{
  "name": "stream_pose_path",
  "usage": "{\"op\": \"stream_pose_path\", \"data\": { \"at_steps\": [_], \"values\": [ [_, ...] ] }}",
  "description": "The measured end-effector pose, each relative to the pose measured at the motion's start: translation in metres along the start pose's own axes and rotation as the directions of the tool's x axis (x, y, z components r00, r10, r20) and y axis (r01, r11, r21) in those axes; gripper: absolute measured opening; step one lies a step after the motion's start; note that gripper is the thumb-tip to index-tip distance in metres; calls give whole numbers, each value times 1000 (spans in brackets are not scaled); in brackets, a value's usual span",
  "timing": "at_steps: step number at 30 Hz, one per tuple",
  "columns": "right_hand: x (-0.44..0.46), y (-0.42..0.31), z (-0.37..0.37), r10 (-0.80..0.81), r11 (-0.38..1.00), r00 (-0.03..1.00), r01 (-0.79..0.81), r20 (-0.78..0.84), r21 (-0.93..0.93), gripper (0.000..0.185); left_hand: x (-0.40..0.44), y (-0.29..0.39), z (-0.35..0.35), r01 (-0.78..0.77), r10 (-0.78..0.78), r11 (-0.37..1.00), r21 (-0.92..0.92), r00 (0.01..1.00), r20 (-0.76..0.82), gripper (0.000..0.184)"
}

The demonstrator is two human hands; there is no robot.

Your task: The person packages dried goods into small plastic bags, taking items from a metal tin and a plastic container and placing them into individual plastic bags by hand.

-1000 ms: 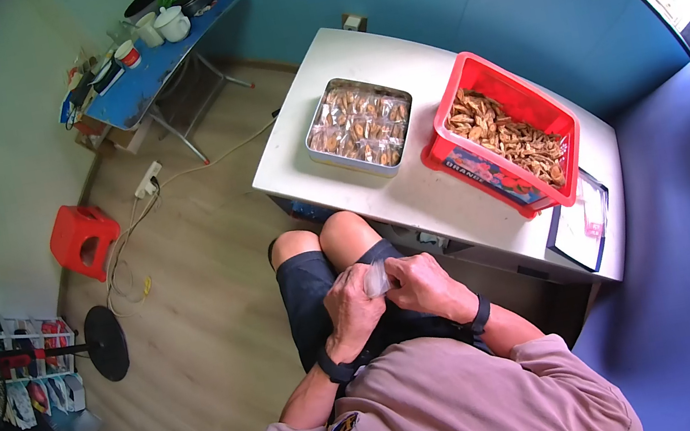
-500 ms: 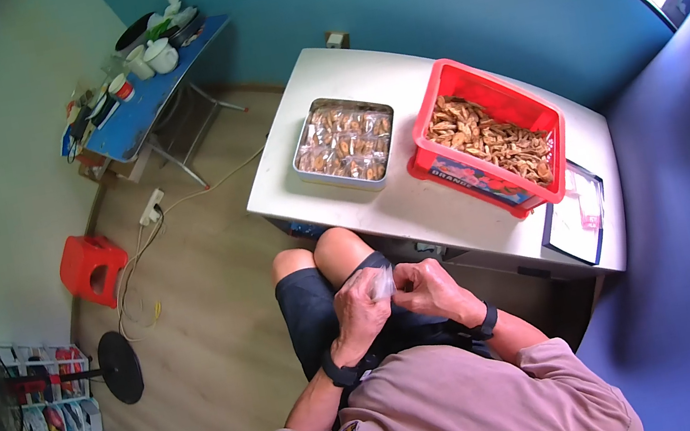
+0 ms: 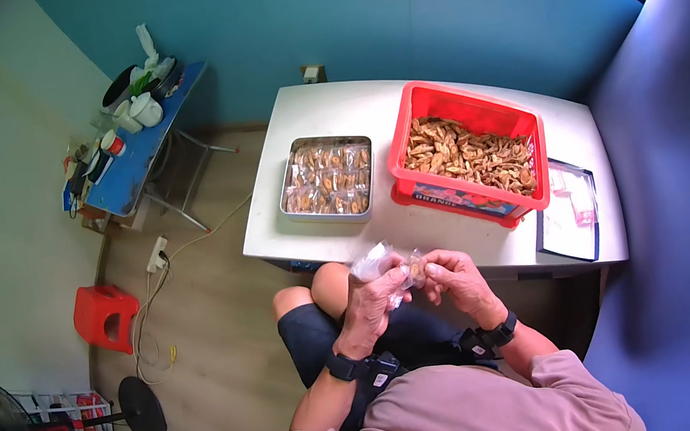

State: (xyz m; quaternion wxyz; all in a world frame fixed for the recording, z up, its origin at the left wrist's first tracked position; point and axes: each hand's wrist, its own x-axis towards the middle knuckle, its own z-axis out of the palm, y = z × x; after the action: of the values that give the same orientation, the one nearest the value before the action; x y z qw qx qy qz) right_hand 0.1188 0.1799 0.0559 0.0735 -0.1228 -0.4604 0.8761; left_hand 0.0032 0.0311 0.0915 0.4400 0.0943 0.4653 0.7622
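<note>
Over my lap, just in front of the white table's near edge, my left hand (image 3: 372,305) is closed on a bunch of clear plastic bags (image 3: 373,260). Between my two hands is a small clear bag (image 3: 414,269) with a brown dried piece inside. My right hand (image 3: 462,280) pinches that bag's right side. Beyond them, a metal tin (image 3: 327,217) holds rows of small packed bags. To its right stands a red plastic basket (image 3: 473,174) with loose brown dried pieces (image 3: 468,152); their exact kind is not clear.
The tin and basket stand on a white table (image 3: 267,220). A black-framed tray (image 3: 565,218) lies at its right end. Leftward are a blue folding table (image 3: 118,186) with crockery, a red stool (image 3: 105,318), a power strip (image 3: 156,254) with cables, and a fan (image 3: 0,429).
My hands have risen from my lap toward the table. The small bag with a brown piece now shows between them, and my right fingers have shifted on it. The camera view has tilted up.
</note>
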Motion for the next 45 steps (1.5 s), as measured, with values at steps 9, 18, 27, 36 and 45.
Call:
{"op": "stream_pose_path", "data": {
  "at_steps": [9,18,27,36,45],
  "values": [
    [21,-68,-21,-164,970,981,141,-103,-199,19,62,-3,43,-14,55,978,-209,980,189,12],
    [54,-135,-52,-285,918,958,260,-41,-301,21,105,17,75,-77,116,983,-166,962,246,20],
    [75,-179,-23,-280,700,956,145,-83,-700,16,130,18,82,-137,161,977,-166,977,142,17],
    [92,-184,-29,-376,560,927,216,-13,-800,19,139,19,80,-131,155,978,-163,978,142,15],
    [137,-189,-75,-387,329,906,311,173,-892,19,141,-18,60,-325,375,880,-346,923,88,19]
  ]
}}
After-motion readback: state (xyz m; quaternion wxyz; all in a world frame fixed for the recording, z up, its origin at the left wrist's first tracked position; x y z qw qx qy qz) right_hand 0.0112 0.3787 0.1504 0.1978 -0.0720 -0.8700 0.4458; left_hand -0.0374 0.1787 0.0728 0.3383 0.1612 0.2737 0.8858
